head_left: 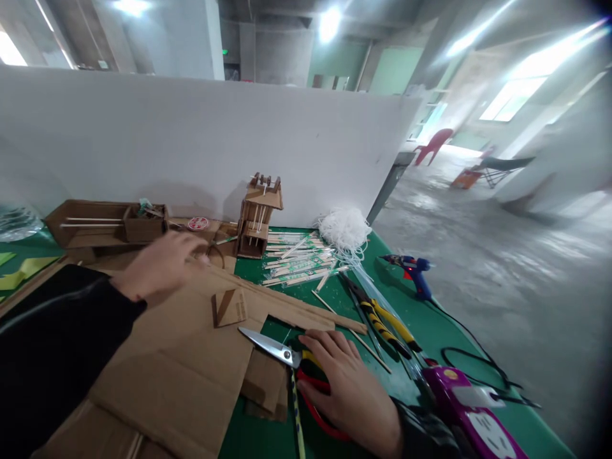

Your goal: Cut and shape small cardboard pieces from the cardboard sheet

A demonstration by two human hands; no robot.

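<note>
Right hand (351,382) covers scissors (287,354); left hand (160,264) well apart.

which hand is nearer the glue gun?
Right. The right hand rests on the scissors, below and left of the glue gun. The left hand is much farther left, over the cardboard.

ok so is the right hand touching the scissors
Touching. The head view shows the right hand lying on the red handles of the scissors, fingers covering the handle loops, blades sticking out left over the cardboard.
</note>
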